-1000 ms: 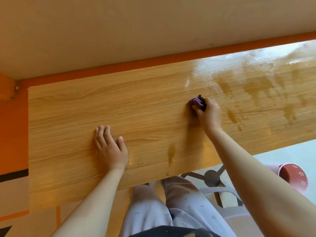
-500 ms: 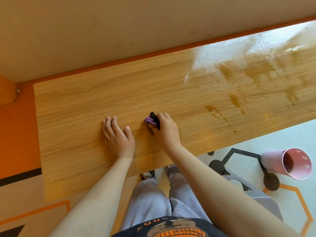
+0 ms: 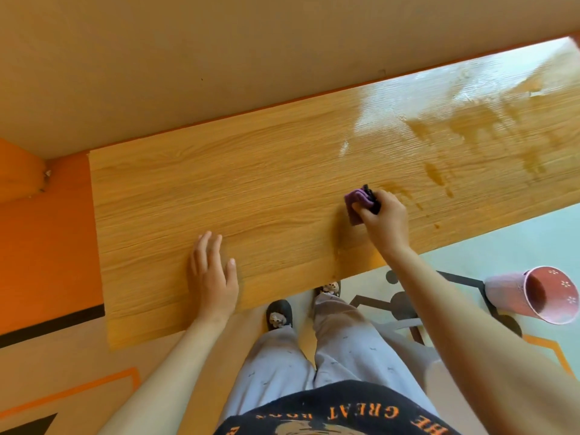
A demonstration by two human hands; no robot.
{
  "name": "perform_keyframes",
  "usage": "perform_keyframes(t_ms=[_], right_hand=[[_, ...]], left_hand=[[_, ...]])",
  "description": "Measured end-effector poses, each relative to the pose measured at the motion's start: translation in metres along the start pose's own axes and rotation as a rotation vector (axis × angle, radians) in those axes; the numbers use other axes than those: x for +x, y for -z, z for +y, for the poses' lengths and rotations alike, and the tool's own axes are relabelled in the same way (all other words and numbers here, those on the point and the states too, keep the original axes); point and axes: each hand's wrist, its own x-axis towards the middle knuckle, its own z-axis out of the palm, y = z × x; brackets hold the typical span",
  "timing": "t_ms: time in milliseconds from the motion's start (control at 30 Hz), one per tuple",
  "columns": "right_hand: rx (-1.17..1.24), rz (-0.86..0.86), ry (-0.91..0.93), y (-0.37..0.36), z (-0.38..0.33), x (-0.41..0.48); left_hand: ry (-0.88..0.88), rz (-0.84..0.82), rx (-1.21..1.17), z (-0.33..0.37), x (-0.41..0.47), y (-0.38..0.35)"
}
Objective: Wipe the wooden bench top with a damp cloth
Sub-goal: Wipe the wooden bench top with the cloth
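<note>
**Two hands down, one wiping**

The right hand curls its fingers tight round a folded purple cloth, pressing it to the wooden bench top just left of the damp streaks, near the front edge. The left hand lies flat, fingers relaxed, well apart from it, probably bracing the lean.

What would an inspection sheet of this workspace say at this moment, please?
Surface: wooden bench top, with wet streaks on its right part; the left part looks dry.
Job's things: purple cloth pressed on the bench beside the streaks.
Clutter: nothing seen.
Grips: left hand flat on the bench, fingers straight; right hand grips the cloth.
Cables: nothing seen.
Surroundings: pink pot on the floor at right; beige wall behind the bench.
</note>
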Motion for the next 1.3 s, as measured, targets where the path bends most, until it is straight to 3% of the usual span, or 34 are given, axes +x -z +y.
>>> perform_keyframes(t_ms=[333, 467, 667, 833, 933, 1167, 1300], right_hand=[[-0.045, -0.402, 0.349, -0.070, -0.061, -0.100], [-0.113, -0.343, 0.334, -0.064, -0.043, -0.100], [-0.100, -0.026, 0.019, -0.007, 0.008, -0.031], [-0.143, 0.108, -0.154, 0.013, 0.028, -0.009], [-0.115, 0.090, -0.129, -0.009, 0.010, -0.032], [0.020, -0.219, 0.150, -0.057, -0.021, -0.121], [0.031, -0.132, 0.082, -0.033, 0.004, -0.116]], left_hand=[[-0.004, -0.102, 0.076, -0.010, -0.020, -0.003], [-0.008, -0.104, 0.087, -0.013, -0.021, -0.003], [-0.025, -0.089, 0.095, -0.013, -0.021, -0.003], [-0.037, -0.082, 0.104, -0.013, -0.021, -0.004], [-0.036, -0.084, 0.110, -0.013, -0.021, -0.004], [-0.045, -0.080, 0.133, -0.013, -0.021, -0.005], [-0.045, -0.085, 0.130, -0.014, -0.021, -0.006]])
